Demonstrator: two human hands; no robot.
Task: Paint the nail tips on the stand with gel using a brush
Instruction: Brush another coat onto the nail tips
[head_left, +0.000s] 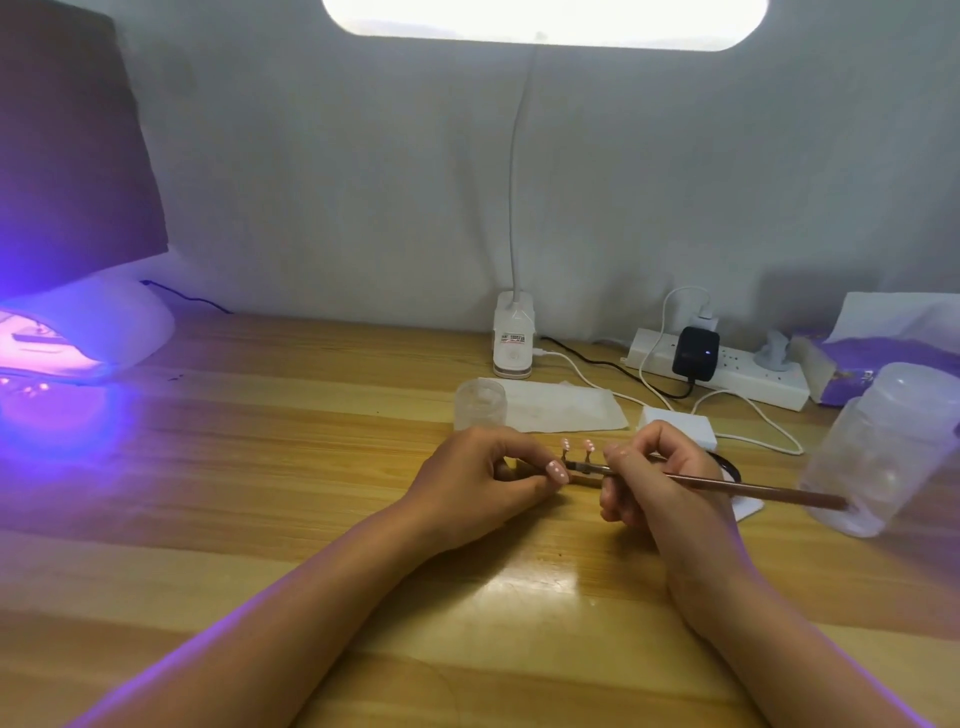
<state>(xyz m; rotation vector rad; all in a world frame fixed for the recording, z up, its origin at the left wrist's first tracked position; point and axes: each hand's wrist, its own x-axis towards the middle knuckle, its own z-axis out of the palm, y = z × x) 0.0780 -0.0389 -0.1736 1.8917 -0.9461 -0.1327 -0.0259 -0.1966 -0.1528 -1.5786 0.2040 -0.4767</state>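
My left hand (483, 480) holds a pink nail tip with white dots (557, 472) on its small holder, fingers curled round it. My right hand (660, 480) pinches a thin brown brush (753, 488); its handle points right and its dark tip (577, 466) touches the held nail tip. Two more pink nail tips (576, 445) stand upright on a small dark stand (584, 480) between my hands, mostly hidden by my fingers. A small clear gel jar (479, 404) sits just behind my left hand.
A UV lamp (78, 338) glows purple at far left. A desk lamp base (513, 335), power strip (722, 371) with cables, white paper sheet (566, 405), clear plastic jar (883, 447) and purple tissue pack (878, 358) stand behind and right on the wooden table (311, 467).
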